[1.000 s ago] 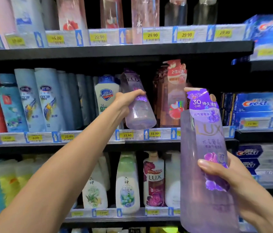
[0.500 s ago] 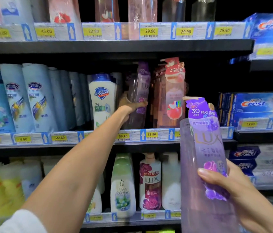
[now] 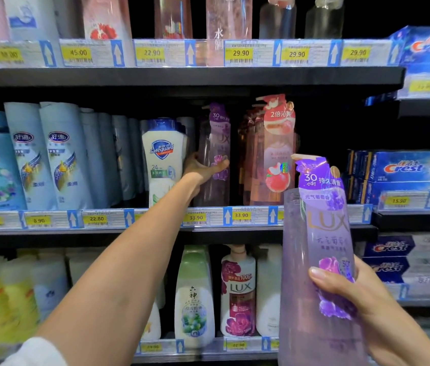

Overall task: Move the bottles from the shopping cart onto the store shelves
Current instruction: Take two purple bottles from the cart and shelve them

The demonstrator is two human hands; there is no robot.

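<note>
Gripping left hand (image 3: 203, 169): fingers and thumb wrapped round a tall translucent purple plastic pump bottle (image 3: 215, 154) standing upright on the middle shelf (image 3: 235, 228), set back from its front edge.
Right hand (image 3: 362, 299): thumb and fingers curled round a second translucent purple Lux pump bottle with a flower label (image 3: 319, 254), held upright in the air in front of the shelves, off the right end of the middle shelf's front edge.
Neighbours of shelved bottle: white Safeguard bottle with a blue cap (image 3: 162, 157) just beside it on the left; translucent pink pump bottles with a fruit label (image 3: 274, 154) near it on the right.
Middle shelf, left end: row of pale blue bottles (image 3: 50, 157).
Front edge: yellow price tags (image 3: 195, 217), two reading 33.90.
Lower shelf: white Lux pump bottle with a magenta rose (image 3: 239, 291).
Right side: blue Crest boxes (image 3: 407, 170), stacked.
</note>
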